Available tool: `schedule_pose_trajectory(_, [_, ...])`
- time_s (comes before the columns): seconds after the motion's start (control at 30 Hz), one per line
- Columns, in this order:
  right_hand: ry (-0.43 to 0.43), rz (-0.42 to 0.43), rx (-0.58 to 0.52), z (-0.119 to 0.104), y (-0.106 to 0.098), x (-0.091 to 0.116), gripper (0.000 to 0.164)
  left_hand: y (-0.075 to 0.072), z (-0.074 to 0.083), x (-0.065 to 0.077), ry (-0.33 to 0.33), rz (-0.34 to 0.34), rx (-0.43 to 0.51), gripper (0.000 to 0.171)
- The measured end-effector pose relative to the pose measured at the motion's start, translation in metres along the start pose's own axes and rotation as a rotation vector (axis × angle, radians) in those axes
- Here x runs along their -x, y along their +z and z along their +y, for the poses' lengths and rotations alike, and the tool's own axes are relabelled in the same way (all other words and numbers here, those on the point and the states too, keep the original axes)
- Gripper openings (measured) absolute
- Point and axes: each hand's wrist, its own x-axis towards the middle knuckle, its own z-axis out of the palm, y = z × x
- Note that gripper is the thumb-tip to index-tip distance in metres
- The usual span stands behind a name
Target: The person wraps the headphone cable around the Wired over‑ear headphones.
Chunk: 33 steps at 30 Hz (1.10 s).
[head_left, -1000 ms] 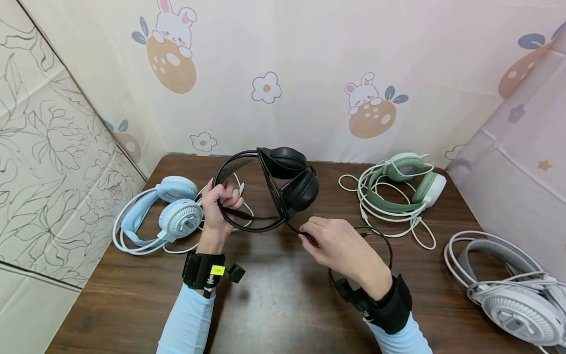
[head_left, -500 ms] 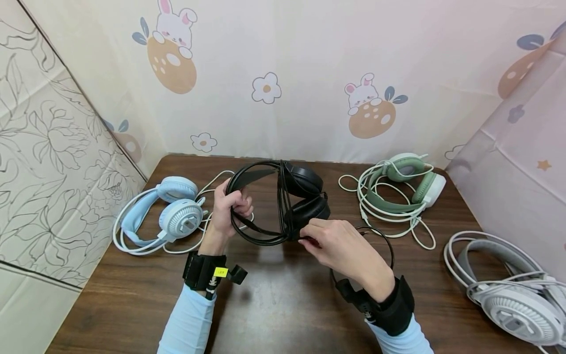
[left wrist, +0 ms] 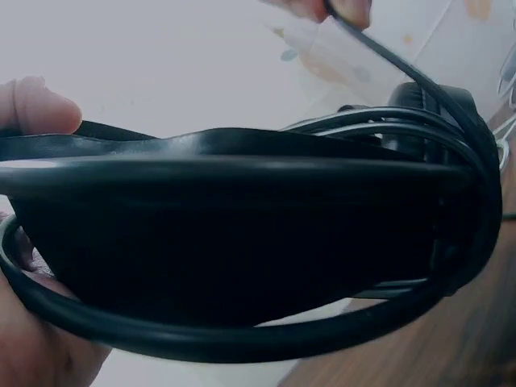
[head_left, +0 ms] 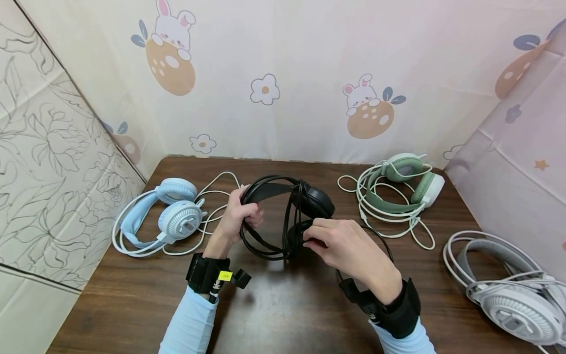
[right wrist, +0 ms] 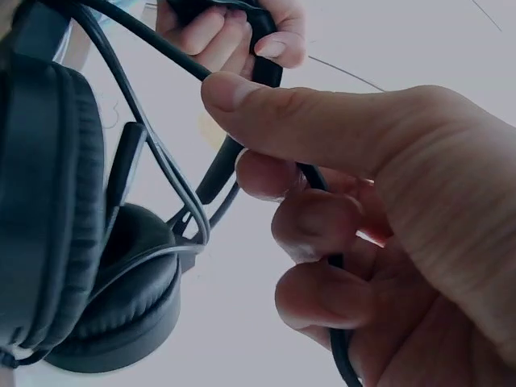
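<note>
Black headphones (head_left: 315,200) are held above the middle of the table, with several turns of their black cable (right wrist: 153,36) looped around headband and ear cups. My left hand (head_left: 238,212) grips the headband at its left side; in the left wrist view the padded band (left wrist: 226,242) fills much of the picture. Beside the near ear cup, my right hand (head_left: 353,250) pinches the cable between thumb and index finger. More cable runs down through its curled fingers, as the right wrist view shows. Part of the near ear cup is hidden behind the right hand.
Light blue headphones (head_left: 181,220) lie on the left of the brown table (head_left: 274,314). Green and white headphones (head_left: 389,206) with coiled cable lie at the back right, grey-white headphones (head_left: 517,305) at the right front. Patterned cloth (head_left: 274,123) hangs behind.
The left hand has moved right and toward me with the black headphones, lowering them. The right hand has stayed nearly in place, keeping its pinch on the cable, and the headphones are now against it.
</note>
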Motion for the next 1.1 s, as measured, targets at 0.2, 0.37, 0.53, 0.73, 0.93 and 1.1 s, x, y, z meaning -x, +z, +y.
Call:
schedule_pose_trajectory(0.2, [-0.012, 0.016, -0.007, 0.001, -0.003, 0.002, 0.016, 0.004, -0.003, 0.000, -0.021, -0.106, -0.001, 0.024])
schedule_pose_trajectory(0.37, [-0.021, 0.032, -0.020, 0.002, -0.005, 0.003, 0.017, 0.005, -0.001, 0.001, -0.013, -0.197, 0.036, 0.024])
schedule_pose_trajectory(0.53, [-0.023, 0.035, -0.013, 0.003, -0.007, 0.004, 0.020, 0.007, -0.001, 0.001, -0.021, -0.244, 0.035, 0.025])
schedule_pose_trajectory(0.73, [-0.011, 0.058, 0.024, 0.005, -0.010, 0.006, 0.025, 0.008, -0.001, 0.001, -0.029, -0.255, -0.005, 0.023])
schedule_pose_trajectory(0.93, [-0.001, 0.070, 0.042, 0.008, -0.014, 0.008, 0.027, 0.008, -0.001, 0.001, -0.027, -0.266, -0.008, 0.022])
schedule_pose_trajectory(1.1, [0.003, 0.078, 0.052, 0.008, -0.017, 0.009, 0.032, 0.008, -0.003, 0.001, -0.024, -0.279, -0.019, 0.018])
